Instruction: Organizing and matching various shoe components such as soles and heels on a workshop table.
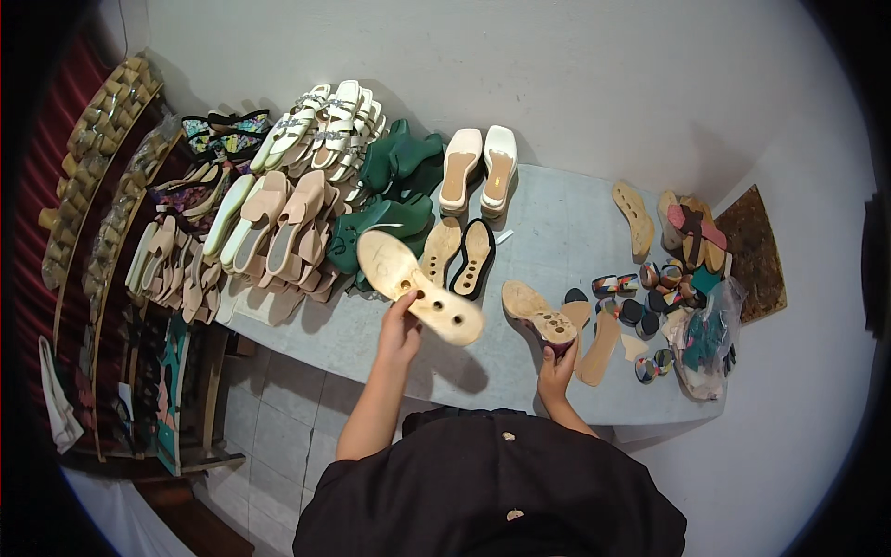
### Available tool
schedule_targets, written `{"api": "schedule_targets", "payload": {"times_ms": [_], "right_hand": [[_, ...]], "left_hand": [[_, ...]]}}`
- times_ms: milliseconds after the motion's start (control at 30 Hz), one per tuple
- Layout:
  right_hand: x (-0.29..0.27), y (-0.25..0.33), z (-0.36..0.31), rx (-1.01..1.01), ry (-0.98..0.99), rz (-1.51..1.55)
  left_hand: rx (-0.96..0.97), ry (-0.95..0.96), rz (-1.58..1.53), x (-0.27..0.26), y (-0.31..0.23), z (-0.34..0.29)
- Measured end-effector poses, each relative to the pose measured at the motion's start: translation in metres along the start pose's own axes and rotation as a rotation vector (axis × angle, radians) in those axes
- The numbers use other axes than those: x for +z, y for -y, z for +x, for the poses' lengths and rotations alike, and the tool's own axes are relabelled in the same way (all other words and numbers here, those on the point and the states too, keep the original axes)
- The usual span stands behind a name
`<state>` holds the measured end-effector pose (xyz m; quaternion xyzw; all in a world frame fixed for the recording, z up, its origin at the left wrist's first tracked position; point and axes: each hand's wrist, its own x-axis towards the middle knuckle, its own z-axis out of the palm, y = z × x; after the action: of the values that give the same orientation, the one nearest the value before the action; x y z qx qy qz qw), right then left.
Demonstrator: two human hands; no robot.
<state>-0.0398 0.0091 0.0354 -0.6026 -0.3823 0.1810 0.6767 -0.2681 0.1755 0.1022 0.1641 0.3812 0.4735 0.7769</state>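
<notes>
My left hand grips a pale shoe sole with several dark holes along its narrower end, held above the table's front part. Lower and to the right, my right hand is closed around the heel end of a second sole, which also has holes and seems to carry a dark heel underneath. Beyond my left hand, a tan sole with holes and a black-edged sole lie side by side. Close to my right hand rests a beige insole.
Stacked pink sandals, white sandals and green shoes crowd the table's left. Two pale platforms stand at the back. Multicoloured heels, a plastic bag and a brown board are right. A rack of shoe parts stands far left.
</notes>
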Motion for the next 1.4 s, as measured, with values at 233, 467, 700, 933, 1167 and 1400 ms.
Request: {"api": "schedule_targets", "payload": {"times_ms": [233,467,700,933,1167,1400], "right_hand": [[0.004,0.0,-0.006,0.005,0.028,-0.048],[-0.001,0.019,0.002,-0.028,0.007,-0.03],[-0.017,0.028,0.016,-0.056,-0.071,-0.082],[-0.015,0.057,0.052,-0.146,-0.122,-0.054],[0.036,0.128,0.117,-0.175,0.499,0.284],[0.112,0.121,0.102,-0.081,0.672,0.388]], "left_hand": [[0.003,-0.109,-0.535,0.077,0.059,0.058],[-0.204,-0.345,-0.777,0.11,0.094,0.114],[-0.382,-0.293,-0.75,0.13,0.096,0.084],[-0.139,0.486,0.279,0.093,0.02,-0.009],[0.701,0.95,1.572,0.11,-0.086,-0.038],[0.148,0.834,1.13,0.025,-0.102,-0.039]]}}
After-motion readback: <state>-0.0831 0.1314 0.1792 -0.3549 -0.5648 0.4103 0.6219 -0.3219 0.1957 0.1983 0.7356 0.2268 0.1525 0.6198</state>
